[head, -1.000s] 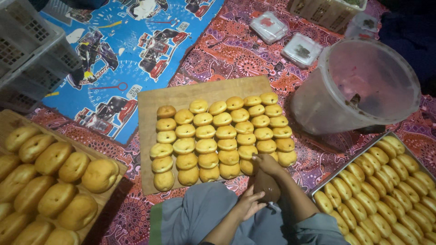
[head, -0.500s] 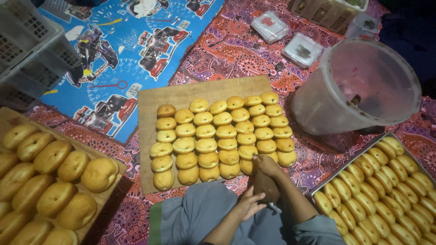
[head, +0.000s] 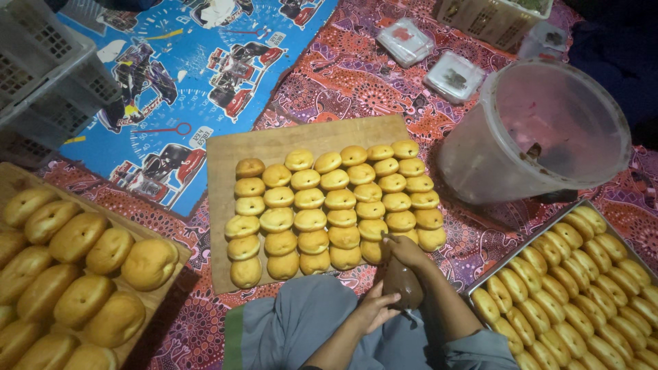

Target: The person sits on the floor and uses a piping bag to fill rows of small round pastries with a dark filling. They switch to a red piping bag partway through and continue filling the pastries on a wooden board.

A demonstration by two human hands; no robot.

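- right hand [head: 410, 252] fingers curled tight round the neck of a brown piping bag [head: 402, 282], no gap showing, tip end is at the front-right corner of the bun rows
- left hand [head: 373, 310] wrapped round the fat lower part of the bag, fingers half closed & pressing on it, bag sits between both hands just over the person's grey-clad lap
- buns [head: 329, 205] packed in rows on a wooden board [head: 226, 205], most touching each other
- risk imo: nozzle itself is hidden under the right hand, so can't tell if it's actually inside a bun. squeeze w/ it off-centre = filling on the board or the next bun
- too much squeeze from the left hand could split the bun or burst filling out the side
- bag looks dark and full-ish, grip slipping at the neck could push filling back up
- big plastic bucket [head: 541, 137] is tilted right beside the board, tray of buns [head: 582, 288] near the right elbow, an elbow bump could knock either
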